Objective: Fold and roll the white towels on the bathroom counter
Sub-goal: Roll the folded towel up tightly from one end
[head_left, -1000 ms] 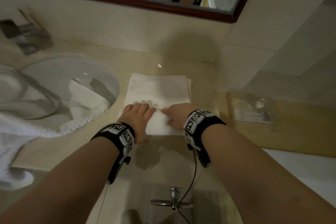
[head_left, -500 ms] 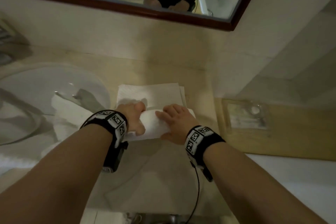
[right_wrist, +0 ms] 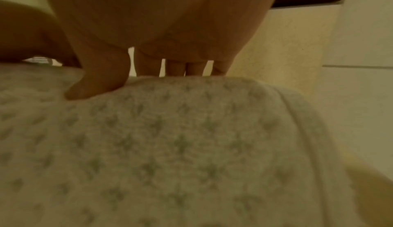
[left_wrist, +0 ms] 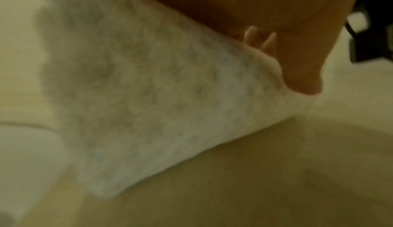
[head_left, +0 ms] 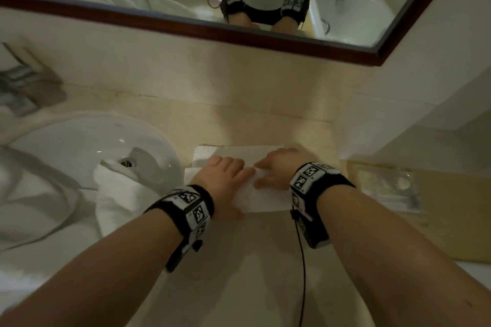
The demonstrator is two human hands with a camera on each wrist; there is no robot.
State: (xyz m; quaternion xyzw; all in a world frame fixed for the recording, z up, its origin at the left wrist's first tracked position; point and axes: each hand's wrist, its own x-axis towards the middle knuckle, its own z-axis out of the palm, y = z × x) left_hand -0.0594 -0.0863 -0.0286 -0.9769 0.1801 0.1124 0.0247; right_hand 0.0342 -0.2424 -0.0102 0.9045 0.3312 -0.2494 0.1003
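A white waffle-textured towel (head_left: 265,200) lies on the beige counter (head_left: 252,260), its near part wound into a roll and a short flat strip (head_left: 239,151) left beyond it. My left hand (head_left: 225,176) grips the roll's left half, fingers curled over the top and thumb on the near side. My right hand (head_left: 276,167) grips the right half the same way. The left wrist view has the roll (left_wrist: 149,104) running under my palm (left_wrist: 234,4). In the right wrist view my thumb (right_wrist: 100,81) presses into the towel (right_wrist: 191,146) while the fingers reach over its far side.
A round white sink (head_left: 79,148) sits to the left with other white towels (head_left: 119,194) draped in and over it. At the right, a clear plastic tray (head_left: 388,188) rests on a wooden shelf (head_left: 451,220). The wall and a framed mirror (head_left: 239,32) close off the back.
Both hands have rolled the towel away from me toward the wall. The roll has grown thicker and the flat strip beyond it shorter.
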